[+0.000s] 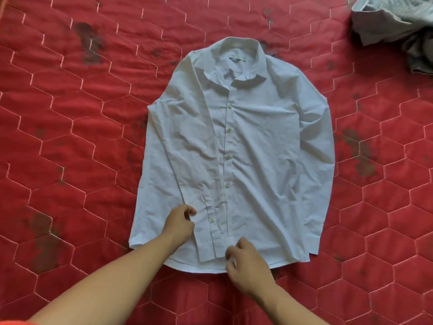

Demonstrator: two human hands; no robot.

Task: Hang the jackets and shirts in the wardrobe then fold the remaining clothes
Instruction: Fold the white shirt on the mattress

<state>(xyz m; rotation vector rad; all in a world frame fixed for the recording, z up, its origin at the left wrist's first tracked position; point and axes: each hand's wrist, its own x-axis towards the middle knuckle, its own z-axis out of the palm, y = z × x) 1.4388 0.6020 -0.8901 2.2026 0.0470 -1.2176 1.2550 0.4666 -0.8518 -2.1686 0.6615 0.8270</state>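
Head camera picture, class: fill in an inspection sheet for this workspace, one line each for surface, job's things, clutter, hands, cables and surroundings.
Surface: red quilted cover, hexagon stitching, dark blotches.
Job's things: white button-up shirt lying flat, front up, buttoned; one sleeve folded in over the front, its cuff near the hem.
Clutter: crumpled grey clothes at the far right corner, apart from the shirt.
Hands: left hand pinching the folded sleeve; right hand pinching fabric at the hem.
Cables: nothing seen.
Surroundings: nothing seen beyond the cover.
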